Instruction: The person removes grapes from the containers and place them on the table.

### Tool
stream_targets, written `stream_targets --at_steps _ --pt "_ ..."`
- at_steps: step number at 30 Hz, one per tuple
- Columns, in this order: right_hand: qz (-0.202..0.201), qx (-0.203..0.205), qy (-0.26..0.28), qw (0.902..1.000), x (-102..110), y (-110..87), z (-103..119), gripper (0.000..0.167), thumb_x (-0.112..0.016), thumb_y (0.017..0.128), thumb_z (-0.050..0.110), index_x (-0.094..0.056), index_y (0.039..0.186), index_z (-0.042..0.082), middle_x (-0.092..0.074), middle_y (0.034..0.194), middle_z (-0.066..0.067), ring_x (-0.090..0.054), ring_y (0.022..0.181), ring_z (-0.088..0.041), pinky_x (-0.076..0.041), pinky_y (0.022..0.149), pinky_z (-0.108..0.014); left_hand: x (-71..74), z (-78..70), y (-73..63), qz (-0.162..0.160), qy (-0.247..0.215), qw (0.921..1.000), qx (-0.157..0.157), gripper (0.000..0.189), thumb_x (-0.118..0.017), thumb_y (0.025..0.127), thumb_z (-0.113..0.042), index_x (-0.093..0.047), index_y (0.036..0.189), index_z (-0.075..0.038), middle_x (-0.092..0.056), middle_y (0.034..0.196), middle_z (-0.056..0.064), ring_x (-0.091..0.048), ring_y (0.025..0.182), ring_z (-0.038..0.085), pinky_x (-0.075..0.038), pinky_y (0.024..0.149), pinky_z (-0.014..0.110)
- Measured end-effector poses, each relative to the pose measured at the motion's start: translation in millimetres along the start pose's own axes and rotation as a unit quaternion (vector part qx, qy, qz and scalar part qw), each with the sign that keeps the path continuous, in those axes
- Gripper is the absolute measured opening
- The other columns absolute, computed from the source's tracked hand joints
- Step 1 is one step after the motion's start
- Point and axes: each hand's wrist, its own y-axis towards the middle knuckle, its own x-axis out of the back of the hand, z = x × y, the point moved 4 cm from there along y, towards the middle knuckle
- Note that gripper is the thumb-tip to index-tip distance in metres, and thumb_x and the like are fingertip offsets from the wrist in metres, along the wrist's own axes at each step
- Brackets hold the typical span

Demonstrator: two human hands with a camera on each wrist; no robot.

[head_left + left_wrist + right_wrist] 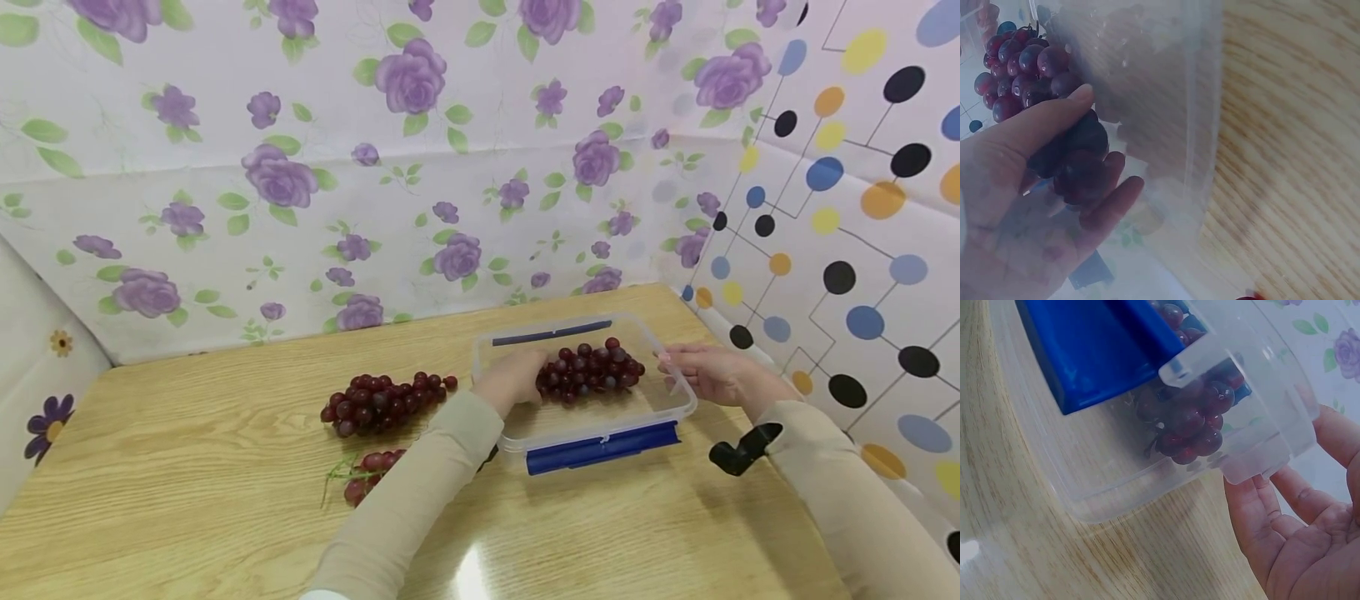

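My left hand (513,379) reaches into a clear plastic container (517,439) and grips the left end of a bunch of dark red grapes (592,371). In the left wrist view, thumb and fingers curl round the grapes (1082,175). On the container's right side, my right hand (708,372) holds the rim. Seen from the right wrist, the fingers (1247,519) lie under the lip while the thumb side touches the container's outer edge. Blue locking flaps (1097,356) hang from the container, and the grapes show through its wall.
Left of the container, a second bunch of dark grapes (378,404) lies on the wooden table (187,467). A redder bunch with green stems (367,475) sits nearer, partly hidden by my left sleeve. Flowered cloth (337,167) covers the back wall; a dotted one (862,250) stands at right.
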Motion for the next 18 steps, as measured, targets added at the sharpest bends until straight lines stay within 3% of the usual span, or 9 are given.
stream_targets --at_steps 7,15,18 --pt "0.001 0.001 -0.001 1.0 0.1 -0.2 -0.5 0.023 -0.055 0.098 0.021 -0.047 0.117 0.012 -0.066 0.091 0.005 -0.064 0.083 -0.012 -0.054 0.074 -0.025 -0.2 0.6 2.2 -0.004 -0.028 0.9996 0.006 0.056 -0.08 0.077 -0.014 -0.057 0.127 -0.008 -0.059 0.129 0.007 -0.056 0.118 0.022 -0.046 0.098 0.033" --pt "-0.002 0.002 -0.005 1.0 1.2 0.7 -1.0 0.027 -0.054 0.098 0.021 -0.046 0.121 0.011 -0.067 0.09 0.005 -0.064 0.082 -0.011 -0.054 0.073 -0.024 3.1 2.1 6.7 -0.031 -0.062 0.9975 -0.014 0.033 -0.083 0.074 -0.015 -0.063 0.1 -0.008 -0.065 0.1 0.003 -0.058 0.087 0.015 -0.049 0.075 0.028" --pt "-0.001 0.004 -0.001 1.0 1.5 0.7 -1.3 0.024 -0.055 0.098 0.021 -0.048 0.119 0.013 -0.067 0.09 0.005 -0.065 0.081 -0.011 -0.054 0.073 -0.024 5.1 0.5 5.2 -0.035 -0.063 0.9973 -0.01 0.032 -0.081 0.076 -0.015 -0.064 0.101 -0.008 -0.065 0.099 0.003 -0.057 0.085 0.015 -0.049 0.073 0.027"
